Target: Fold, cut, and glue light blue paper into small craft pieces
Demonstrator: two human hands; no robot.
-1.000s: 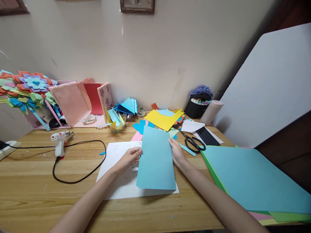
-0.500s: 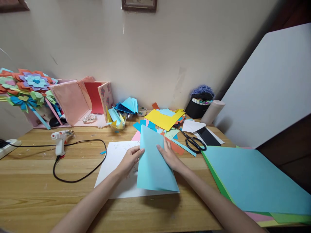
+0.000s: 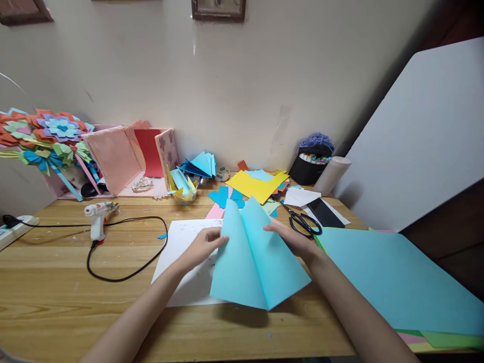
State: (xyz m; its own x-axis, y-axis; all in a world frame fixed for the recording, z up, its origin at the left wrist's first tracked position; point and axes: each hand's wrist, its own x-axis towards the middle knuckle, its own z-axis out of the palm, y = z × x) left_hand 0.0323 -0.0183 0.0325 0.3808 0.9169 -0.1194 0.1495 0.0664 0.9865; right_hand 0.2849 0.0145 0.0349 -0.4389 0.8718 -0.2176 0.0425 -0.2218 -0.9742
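A light blue sheet of paper [image 3: 242, 267], creased down its middle, is held partly unfolded above the table. My left hand [image 3: 204, 245] grips its left edge, thumb on the near face and the other fingers behind. My right hand [image 3: 293, 239] pinches the right half, thumb on top and fingers mostly hidden beneath. Below the blue paper lies a white sheet [image 3: 177, 267] with small marks, partly covered. Black-handled scissors [image 3: 304, 222] rest just beyond my right hand.
A white glue gun [image 3: 97, 222] with a looping black cord stands at left. Coloured scraps and a yellow sheet [image 3: 255, 186] lie behind. Large coloured sheets [image 3: 385, 277] are stacked at right. Paper flowers [image 3: 60, 128], a pink box [image 3: 109, 161] and a black marker case [image 3: 306, 169] line the wall.
The blue paper, folded before, has been opened along its crease. My right hand has moved to the right with its half; my left hand has stayed nearly in place.
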